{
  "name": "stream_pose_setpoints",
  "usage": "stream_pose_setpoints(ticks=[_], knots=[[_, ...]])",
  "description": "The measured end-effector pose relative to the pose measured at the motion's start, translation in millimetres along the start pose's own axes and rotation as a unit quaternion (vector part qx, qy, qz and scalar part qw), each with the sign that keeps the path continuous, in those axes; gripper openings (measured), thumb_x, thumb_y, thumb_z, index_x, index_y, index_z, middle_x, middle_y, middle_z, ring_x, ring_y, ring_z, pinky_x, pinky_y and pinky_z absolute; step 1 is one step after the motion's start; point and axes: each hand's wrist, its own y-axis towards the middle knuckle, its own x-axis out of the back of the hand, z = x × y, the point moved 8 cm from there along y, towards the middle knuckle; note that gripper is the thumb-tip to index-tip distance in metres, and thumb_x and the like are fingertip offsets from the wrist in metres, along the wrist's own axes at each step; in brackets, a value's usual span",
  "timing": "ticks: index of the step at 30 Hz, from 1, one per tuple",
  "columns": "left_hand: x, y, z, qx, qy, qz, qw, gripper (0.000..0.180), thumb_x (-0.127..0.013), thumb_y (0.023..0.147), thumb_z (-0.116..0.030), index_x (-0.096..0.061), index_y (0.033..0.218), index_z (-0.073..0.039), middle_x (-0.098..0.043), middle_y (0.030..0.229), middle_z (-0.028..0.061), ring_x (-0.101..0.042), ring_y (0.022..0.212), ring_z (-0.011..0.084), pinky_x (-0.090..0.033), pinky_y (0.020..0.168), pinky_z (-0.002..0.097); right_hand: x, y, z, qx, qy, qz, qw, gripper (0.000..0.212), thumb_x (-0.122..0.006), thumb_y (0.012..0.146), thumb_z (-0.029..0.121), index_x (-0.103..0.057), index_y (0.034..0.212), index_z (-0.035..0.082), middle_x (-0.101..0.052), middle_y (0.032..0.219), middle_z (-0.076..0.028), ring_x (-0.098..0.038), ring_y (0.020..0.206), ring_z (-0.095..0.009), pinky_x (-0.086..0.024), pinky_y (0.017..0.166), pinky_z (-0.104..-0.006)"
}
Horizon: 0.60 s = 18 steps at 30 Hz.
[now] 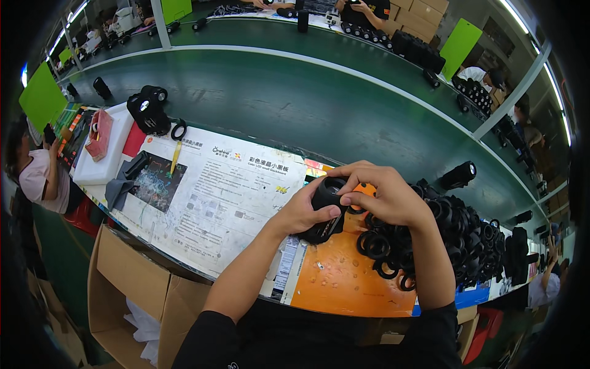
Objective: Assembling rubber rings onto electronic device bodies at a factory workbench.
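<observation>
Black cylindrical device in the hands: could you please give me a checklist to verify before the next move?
1. Black cylindrical device held in the left hand: ok.
2. Right hand at the device's upper end with its fingers: ok.
3. Device's upper edge sitting flush: cannot tell, fingers partly cover it.
4. Orange flat board free of loose black round rings: not ok, several lie on it.
5. Right forearm clear of these rings: cannot tell from this view.

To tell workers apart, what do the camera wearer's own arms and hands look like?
The left hand and right hand are bare, without visible gloves, rings or watch. Both forearms are uncovered below black sleeves; a small pale marking shows near the lower edge.
</observation>
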Motion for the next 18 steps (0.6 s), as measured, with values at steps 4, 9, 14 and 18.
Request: stream_pose_setpoints(ticks=[4, 9, 14, 18], knots=[[1.3, -0.3, 2.9, -0.006, 0.004, -0.001, 1.000, 0.088, -0.092, 0.087, -0.042, -0.052, 0.153, 0.000, -0.068, 0.132, 0.0092, -0.069, 0.118, 0.0177, -0.059, 0.104, 0.0340, 0.2, -0.9, 3.7, 0.001, -0.017, -0.009, 1.000, 0.013, -0.083, 0.094, 0.009, -0.074, 0.095, -0.001, -0.076, 0.141, -0.015, -0.070, 0.127, -0.034, -0.057, 0.106, -0.0453], [-2.6, -0.4, 0.5, -0.016, 0.015, 0.017, 1.000, 0.090, -0.091, 0.088, -0.040, -0.048, 0.157, 0.000, -0.067, 0.135, 0.0099, -0.068, 0.121, 0.0181, -0.057, 0.107, 0.0348, 2.9, -0.2, 9.6, 0.003, -0.048, 0.003, 0.999, 0.012, -0.082, 0.093, 0.008, -0.074, 0.094, -0.001, -0.077, 0.139, -0.014, -0.070, 0.127, -0.034, -0.057, 0.105, -0.0443], [-6.6, -0.6, -5.2, -0.027, 0.001, 0.014, 1.000, 0.095, -0.091, 0.089, -0.039, -0.044, 0.162, 0.000, -0.066, 0.136, 0.0105, -0.068, 0.122, 0.0188, -0.056, 0.108, 0.0351, 2.3, 3.6, 10.8, -0.022, -0.052, 0.029, 0.998, 0.012, -0.082, 0.092, 0.008, -0.073, 0.092, -0.001, -0.077, 0.140, -0.012, -0.069, 0.127, -0.033, -0.057, 0.104, -0.0434], [-5.8, -0.7, -4.4, -0.029, 0.007, 0.013, 0.999, 0.097, -0.091, 0.089, -0.037, -0.041, 0.165, -0.001, -0.065, 0.137, 0.0108, -0.066, 0.124, 0.0193, -0.055, 0.110, 0.0357, -2.1, 0.4, 6.8, -0.028, -0.036, 0.020, 0.999, 0.011, -0.082, 0.092, 0.007, -0.074, 0.094, -0.001, -0.077, 0.141, -0.012, -0.069, 0.128, -0.034, -0.057, 0.105, -0.0442]])
